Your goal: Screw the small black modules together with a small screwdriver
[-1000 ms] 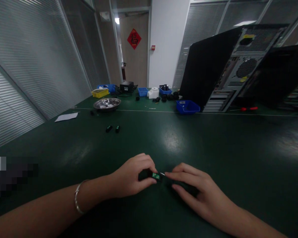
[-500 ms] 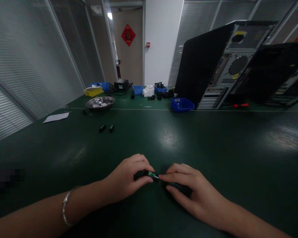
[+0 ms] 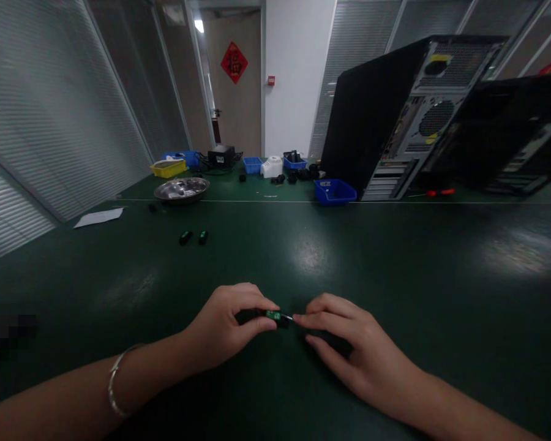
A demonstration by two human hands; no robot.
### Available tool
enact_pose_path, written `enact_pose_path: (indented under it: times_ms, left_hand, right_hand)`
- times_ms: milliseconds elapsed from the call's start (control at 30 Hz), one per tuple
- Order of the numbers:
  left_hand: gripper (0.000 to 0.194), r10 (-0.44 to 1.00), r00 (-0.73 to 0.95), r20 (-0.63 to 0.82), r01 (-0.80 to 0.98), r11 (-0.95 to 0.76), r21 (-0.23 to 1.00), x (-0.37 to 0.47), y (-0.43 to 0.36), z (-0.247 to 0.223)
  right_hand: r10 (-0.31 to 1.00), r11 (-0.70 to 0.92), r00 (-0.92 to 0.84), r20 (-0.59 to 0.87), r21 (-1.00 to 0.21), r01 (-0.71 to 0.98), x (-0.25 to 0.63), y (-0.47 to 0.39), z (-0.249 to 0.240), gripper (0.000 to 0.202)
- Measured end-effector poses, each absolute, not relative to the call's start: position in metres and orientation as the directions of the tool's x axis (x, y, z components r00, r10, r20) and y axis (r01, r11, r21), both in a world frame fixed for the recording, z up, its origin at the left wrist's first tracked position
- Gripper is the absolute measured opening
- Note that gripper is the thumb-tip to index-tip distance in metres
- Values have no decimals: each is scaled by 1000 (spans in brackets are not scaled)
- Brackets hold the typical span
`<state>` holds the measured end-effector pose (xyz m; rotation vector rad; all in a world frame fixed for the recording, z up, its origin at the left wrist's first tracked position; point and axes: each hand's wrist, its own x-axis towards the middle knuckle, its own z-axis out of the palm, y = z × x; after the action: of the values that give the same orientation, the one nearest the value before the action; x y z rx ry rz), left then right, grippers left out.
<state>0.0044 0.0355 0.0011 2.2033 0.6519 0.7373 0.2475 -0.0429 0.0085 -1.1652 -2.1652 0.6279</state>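
Observation:
My left hand pinches a small black casing with a green circuit board between thumb and fingers, just over the table. From the right, my right hand grips what looks like a slim screwdriver. Its thin metal shaft reaches the right end of the casing, while most of its dark handle is hidden under the palm. Whether the tip sits in a screw is too small to tell. Farther off on the left lie two similar black casings with green boards.
Behind them stand a metal bowl holding small parts, a white sheet and a blue bin. A large black computer case rises at the back right, near a red-handled tool. Small trays line the far edge of the green table.
The casing has shifted slightly left and up in view with my left hand. More of the metal shaft shows between it and my right fingertips. Both hands keep their hold.

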Motion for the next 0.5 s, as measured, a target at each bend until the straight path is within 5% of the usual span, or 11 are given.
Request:
enact_pose_path:
  times_ms: [267, 500]
  left_hand:
    - [14, 528, 730, 433, 245, -794, 556, 4, 32, -4]
    - [14, 641, 678, 360, 211, -639, 740, 5, 31, 0]
  right_hand:
    - [842, 531, -473, 261, -562, 634, 246, -43, 11, 30]
    - [855, 500, -441, 275, -664, 555, 246, -44, 11, 29]
